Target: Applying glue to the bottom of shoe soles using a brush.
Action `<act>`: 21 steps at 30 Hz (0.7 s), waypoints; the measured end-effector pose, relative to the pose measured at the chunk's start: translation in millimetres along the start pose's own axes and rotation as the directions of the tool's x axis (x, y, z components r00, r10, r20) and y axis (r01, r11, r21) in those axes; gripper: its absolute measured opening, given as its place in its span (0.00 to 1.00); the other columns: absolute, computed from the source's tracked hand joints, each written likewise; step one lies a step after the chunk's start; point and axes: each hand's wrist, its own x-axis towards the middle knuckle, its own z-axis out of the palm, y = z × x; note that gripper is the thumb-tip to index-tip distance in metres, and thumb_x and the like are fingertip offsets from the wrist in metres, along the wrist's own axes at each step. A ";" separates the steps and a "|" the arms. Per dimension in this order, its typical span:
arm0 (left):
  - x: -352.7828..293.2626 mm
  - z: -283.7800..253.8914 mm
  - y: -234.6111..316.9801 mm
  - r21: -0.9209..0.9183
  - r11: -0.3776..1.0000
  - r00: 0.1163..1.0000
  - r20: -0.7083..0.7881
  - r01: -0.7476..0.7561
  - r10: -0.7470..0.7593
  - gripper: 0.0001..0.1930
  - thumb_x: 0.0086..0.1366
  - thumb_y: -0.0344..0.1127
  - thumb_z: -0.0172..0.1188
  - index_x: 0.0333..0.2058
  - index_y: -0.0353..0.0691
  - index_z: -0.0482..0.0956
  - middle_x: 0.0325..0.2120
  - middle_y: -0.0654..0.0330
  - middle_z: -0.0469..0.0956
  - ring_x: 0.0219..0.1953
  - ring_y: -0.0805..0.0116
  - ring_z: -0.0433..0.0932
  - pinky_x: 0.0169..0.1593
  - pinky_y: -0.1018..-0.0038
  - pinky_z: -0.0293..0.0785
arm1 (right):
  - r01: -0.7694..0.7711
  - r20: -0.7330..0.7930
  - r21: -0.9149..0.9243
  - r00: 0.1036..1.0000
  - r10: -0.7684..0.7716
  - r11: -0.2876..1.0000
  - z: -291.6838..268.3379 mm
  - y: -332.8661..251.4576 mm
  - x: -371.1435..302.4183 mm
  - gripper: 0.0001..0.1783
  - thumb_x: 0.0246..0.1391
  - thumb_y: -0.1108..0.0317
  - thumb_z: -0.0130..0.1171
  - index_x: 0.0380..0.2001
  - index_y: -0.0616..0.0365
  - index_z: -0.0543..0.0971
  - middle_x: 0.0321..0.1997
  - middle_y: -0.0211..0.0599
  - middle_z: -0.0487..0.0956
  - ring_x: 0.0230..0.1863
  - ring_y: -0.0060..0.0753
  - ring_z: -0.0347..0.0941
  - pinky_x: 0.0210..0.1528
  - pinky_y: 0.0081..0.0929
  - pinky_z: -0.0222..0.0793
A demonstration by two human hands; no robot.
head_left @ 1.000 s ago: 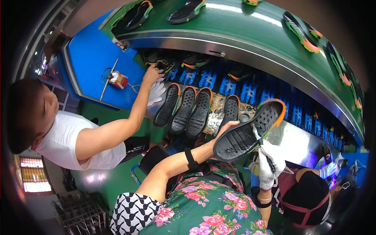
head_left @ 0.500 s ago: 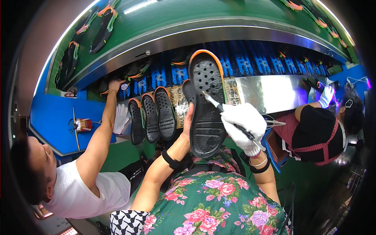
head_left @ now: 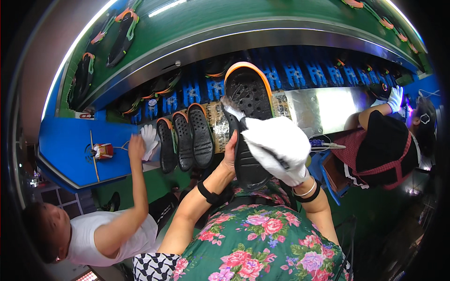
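Far left, blue table (head_left: 65,145) with a small red box (head_left: 103,151) on it, thin stick (head_left: 94,161) just beside the box. Co-worker in white shirt (head_left: 112,239) lower left, one bare arm raised, blurred hand (head_left: 137,146) next to a white glove (head_left: 149,140) at the table's right end. Above, dark shoe (head_left: 123,40) with orange and green trim on the green conveyor (head_left: 243,14). Then three black soles (head_left: 183,143) side by side, orange rims on top, holes in the upper part, toward a brown taped strip (head_left: 219,129). Row of blue clamps (head_left: 192,92) behind. Wearer's left hand (head_left: 229,152), bare, grips the held sole (head_left: 253,171) by its left edge, thumb showing, other fingers hidden behind it. That sole is upright in front of the wearer's floral garment (head_left: 251,234), orange rim up, bottom face toward the camera. Right hand (head_left: 276,147), white-gloved, is closed around a brush (head_left: 233,111); dark handle partly shows along the glove, tip is blurred at the sole's left edge, contact hard to tell. Further right, shiny metal plate (head_left: 323,110), blue-framed bin (head_left: 332,175) lower down, then second co-worker (head_left: 375,140), dark top, checked apron, white-gloved hand (head_left: 395,99) by dark items.
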 end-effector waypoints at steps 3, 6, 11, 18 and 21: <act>1.3 -1.6 4.7 -0.020 0.999 0.997 -0.075 0.033 -0.035 0.39 0.74 0.66 0.48 0.71 0.41 0.65 0.64 0.50 0.74 0.64 0.52 0.76 0.69 0.52 0.71 | -0.103 -0.175 0.080 0.978 0.116 0.991 0.6 5.5 -0.5 0.14 0.46 0.81 0.73 0.39 0.59 0.89 0.43 0.45 0.88 0.41 0.39 0.84 0.46 0.33 0.79; 6.6 20.0 9.1 0.443 0.892 0.940 -0.333 0.091 0.069 0.40 0.73 0.68 0.47 0.71 0.44 0.65 0.67 0.48 0.71 0.67 0.46 0.72 0.71 0.47 0.66 | -0.054 -0.146 -0.056 0.988 0.045 0.997 0.4 4.5 1.0 0.14 0.47 0.80 0.73 0.40 0.58 0.89 0.44 0.45 0.88 0.41 0.41 0.84 0.47 0.33 0.78; 11.1 16.8 11.7 0.150 0.989 0.977 -0.211 0.008 0.024 0.43 0.71 0.73 0.46 0.69 0.43 0.67 0.64 0.49 0.74 0.65 0.51 0.75 0.70 0.51 0.69 | -0.096 -0.085 0.174 0.990 0.112 0.980 3.0 8.5 -5.1 0.15 0.45 0.79 0.73 0.40 0.57 0.89 0.43 0.44 0.89 0.41 0.42 0.85 0.46 0.33 0.79; 32.0 49.7 14.6 0.402 0.916 0.965 -0.240 0.003 0.102 0.60 0.61 0.84 0.46 0.76 0.39 0.51 0.73 0.45 0.59 0.71 0.43 0.65 0.73 0.44 0.61 | 0.007 -0.045 0.049 0.999 -0.005 0.999 11.9 1.2 -8.8 0.18 0.44 0.80 0.73 0.42 0.58 0.89 0.44 0.46 0.88 0.43 0.43 0.85 0.46 0.33 0.79; 27.3 35.8 14.1 0.216 0.975 0.958 -0.263 -0.057 0.114 0.62 0.58 0.88 0.42 0.75 0.39 0.52 0.73 0.45 0.59 0.71 0.43 0.65 0.74 0.43 0.60 | -0.133 -0.081 0.362 0.982 0.173 0.923 11.5 6.4 -14.5 0.15 0.44 0.81 0.73 0.38 0.59 0.89 0.42 0.46 0.88 0.41 0.41 0.85 0.46 0.33 0.79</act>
